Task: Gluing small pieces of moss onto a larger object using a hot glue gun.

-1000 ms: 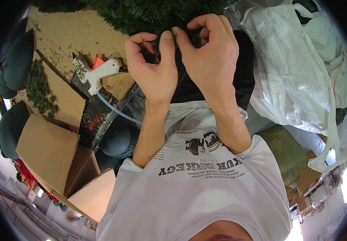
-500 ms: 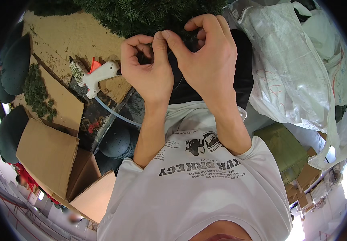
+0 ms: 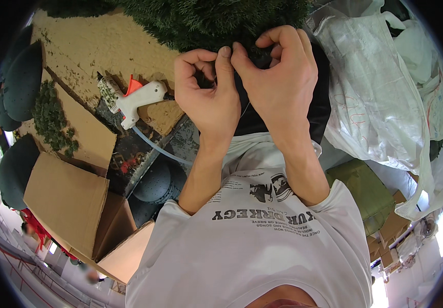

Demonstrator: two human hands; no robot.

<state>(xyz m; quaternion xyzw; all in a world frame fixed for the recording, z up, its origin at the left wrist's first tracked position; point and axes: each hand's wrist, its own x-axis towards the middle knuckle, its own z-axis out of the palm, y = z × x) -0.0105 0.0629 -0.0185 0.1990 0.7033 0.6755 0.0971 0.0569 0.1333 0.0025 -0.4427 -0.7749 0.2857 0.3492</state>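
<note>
Both my hands are raised side by side at the near edge of a dense green artificial-foliage mass (image 3: 216, 25). My left hand (image 3: 208, 97) has its fingers curled in toward the thumb. My right hand (image 3: 283, 84) is bent in a similar pinch, its thumb tip close beside the left thumb. Whatever lies between the fingertips is too small or hidden to make out. Below the hands, a thin pale strand (image 3: 244, 110) shows against black cloth. Left of my left hand lies a white glue gun (image 3: 147, 96) with an orange-red trigger; a long translucent glue stick (image 3: 154, 145) trails from it.
An open cardboard box (image 3: 67, 195) stands at the lower left, near loose green sprigs (image 3: 52, 118) and dark rounded forms (image 3: 22, 82). White woven sacks (image 3: 370, 92) fill the right side. Below them sits an olive-green block (image 3: 360, 190).
The whole view has shifted, so hands, glue gun and foliage appear farther right and slightly lower. My thumb tips, touching before, now show a small gap.
</note>
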